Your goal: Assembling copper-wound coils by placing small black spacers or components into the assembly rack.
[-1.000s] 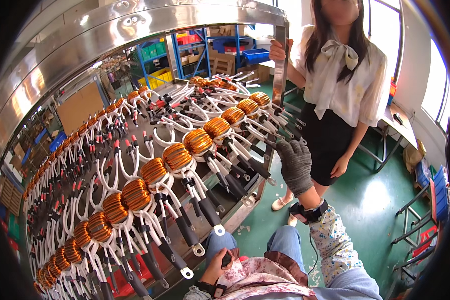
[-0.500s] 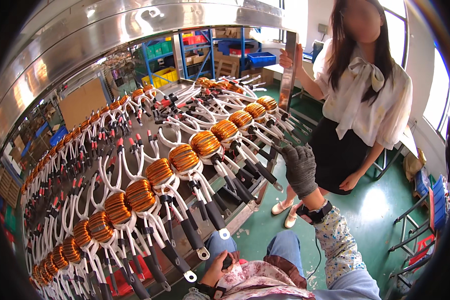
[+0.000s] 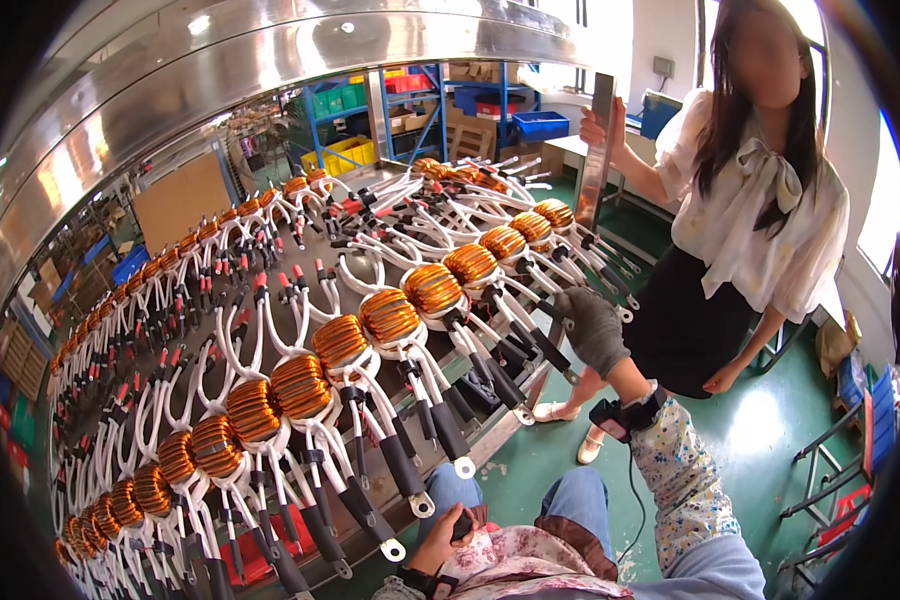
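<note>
Copper-coloured coils (image 3: 433, 290) are laid in rows on the rack (image 3: 300, 45). Nearer to their leads (image 3: 553, 352), the gloved right hand (image 3: 595, 333) has just been brought, leaving them within reach, though whether one is gripped cannot be told; a black object (image 3: 462, 526) is clasped in the left hand (image 3: 436, 545).

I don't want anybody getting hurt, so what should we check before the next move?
1. Right hand gloved: ok.
2. Left hand free: not ok, it holds a small black thing.
3. Right hand gripping a cable: cannot tell, its fingertips are hidden.
4. Other person's hand off the metal post: not ok, it's holding on.
5. Front coils in a row: ok.
</note>
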### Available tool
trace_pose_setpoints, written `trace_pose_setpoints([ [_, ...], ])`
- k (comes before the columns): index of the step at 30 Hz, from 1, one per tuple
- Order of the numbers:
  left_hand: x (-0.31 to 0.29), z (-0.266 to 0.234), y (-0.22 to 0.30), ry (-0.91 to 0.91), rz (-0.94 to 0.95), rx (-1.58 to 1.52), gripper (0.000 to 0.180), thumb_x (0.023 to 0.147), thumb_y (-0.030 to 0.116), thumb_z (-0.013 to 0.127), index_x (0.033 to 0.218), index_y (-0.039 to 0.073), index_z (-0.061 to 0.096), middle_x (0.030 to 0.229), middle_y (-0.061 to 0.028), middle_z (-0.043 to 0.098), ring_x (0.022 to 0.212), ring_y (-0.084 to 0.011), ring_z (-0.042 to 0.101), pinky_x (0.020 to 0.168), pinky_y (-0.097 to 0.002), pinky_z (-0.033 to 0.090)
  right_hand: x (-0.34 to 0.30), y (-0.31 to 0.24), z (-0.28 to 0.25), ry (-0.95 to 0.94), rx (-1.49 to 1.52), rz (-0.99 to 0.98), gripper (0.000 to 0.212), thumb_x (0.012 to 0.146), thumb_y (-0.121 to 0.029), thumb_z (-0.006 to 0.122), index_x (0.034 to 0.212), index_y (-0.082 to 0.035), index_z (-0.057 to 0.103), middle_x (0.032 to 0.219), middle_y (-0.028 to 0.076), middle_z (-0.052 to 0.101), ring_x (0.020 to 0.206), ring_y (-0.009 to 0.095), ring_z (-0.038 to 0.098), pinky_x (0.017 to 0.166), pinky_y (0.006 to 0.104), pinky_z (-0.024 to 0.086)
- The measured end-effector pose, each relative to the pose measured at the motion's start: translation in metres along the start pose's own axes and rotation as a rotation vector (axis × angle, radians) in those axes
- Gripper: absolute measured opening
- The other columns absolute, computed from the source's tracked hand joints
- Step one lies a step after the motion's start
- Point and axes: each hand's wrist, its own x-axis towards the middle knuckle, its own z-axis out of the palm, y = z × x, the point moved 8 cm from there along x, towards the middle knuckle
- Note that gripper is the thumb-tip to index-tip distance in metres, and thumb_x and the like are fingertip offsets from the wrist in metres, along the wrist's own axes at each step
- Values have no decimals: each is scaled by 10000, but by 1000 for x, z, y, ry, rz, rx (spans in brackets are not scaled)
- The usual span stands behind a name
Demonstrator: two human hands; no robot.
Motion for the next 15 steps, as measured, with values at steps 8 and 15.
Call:
trace_pose_setpoints([
  [8,-2,0,1,23,-38,-33,302,918,358,427,873,65,486,729,-141,549,424,-137,448,322,-209,259,-4,31,34,-375,947,594,223,861,-315,549,831,-96,576,620,-4,542,448,90,463,379,220,360],
  [15,4,0,-2,6,-69,-9,318,921,363,414,863,66,510,737,-139,551,428,-144,450,329,-210,268,-7,44,49,-486,1226,774,176,877,-264,517,814,-107,563,635,-5,533,476,103,464,393,235,354],
])
